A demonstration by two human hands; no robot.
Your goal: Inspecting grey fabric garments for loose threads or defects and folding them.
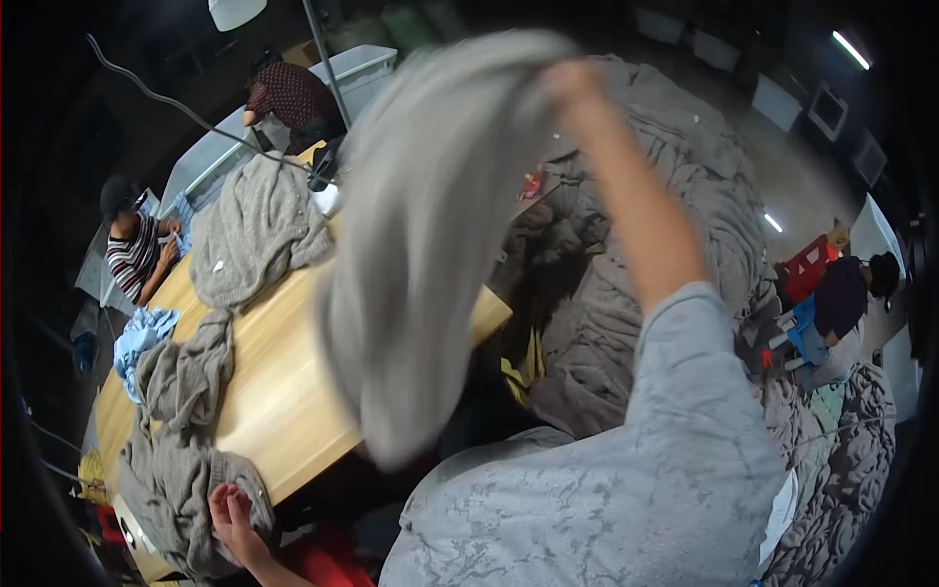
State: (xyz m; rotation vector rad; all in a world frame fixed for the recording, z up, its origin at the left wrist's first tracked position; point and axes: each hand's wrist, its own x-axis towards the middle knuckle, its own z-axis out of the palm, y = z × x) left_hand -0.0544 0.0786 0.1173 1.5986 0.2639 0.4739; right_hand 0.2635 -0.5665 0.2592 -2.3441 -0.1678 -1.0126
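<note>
My right hand [577, 86], raised high with the arm stretched out, is closed on one end of a grey knit garment [430, 215]. Smeared by motion, the garment hangs down over the wooden table, so its exact kind is hard to make out. Down at the lower left, my left hand [233, 519] is empty with its fingers loosely bent. It is beside a heap of grey knitwear [186, 489] lying on the table's near end. Another bunched grey knit piece [186, 372] adjoins that heap.
The wooden table [284, 421] carries a further grey knit pile [259, 225] and light blue cloth [142, 338]. On the right, a large mound of grey garments [675, 215] covers the floor. Two people [293, 98] [137, 245] work beyond the table; another person [841, 303] is at far right.
</note>
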